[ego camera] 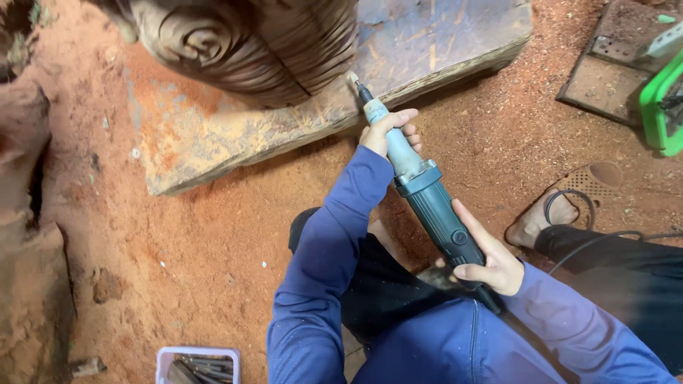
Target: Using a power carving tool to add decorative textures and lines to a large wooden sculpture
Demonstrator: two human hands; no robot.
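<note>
Gripping the pale grey neck of a die grinder (427,199), the left hand (388,133) wraps its fingers around the slim front section just behind the collet, while the right hand (491,262) clasps the dark teal body near its rear end, thumb laid along the side close to a round switch. Both hands are closed firmly on the tool, which slants from lower right up to upper left, its small bit (353,78) close to or touching the lower edge of a carved wooden piece (249,50); contact cannot be told for sure. That carving shows a spiral scroll and rows of fine parallel grooves, and it rests on a thick, worn wooden plank (299,128) dusted with orange-red sawdust. Both arms wear blue sleeves (327,256), and dark trousers show beneath them. A black power cord (605,238) runs from the grinder's rear off to the right, looping over a bare foot in a brown perforated sandal (569,195). Red sawdust covers the ground (199,249) all around. At the bottom edge stands a small white box (198,364) holding dark metal bits. On the upper right lie a flat brown perforated slab (605,78) and a bright green plastic frame (658,107). Rough reddish wood (28,213) fills the left edge.
</note>
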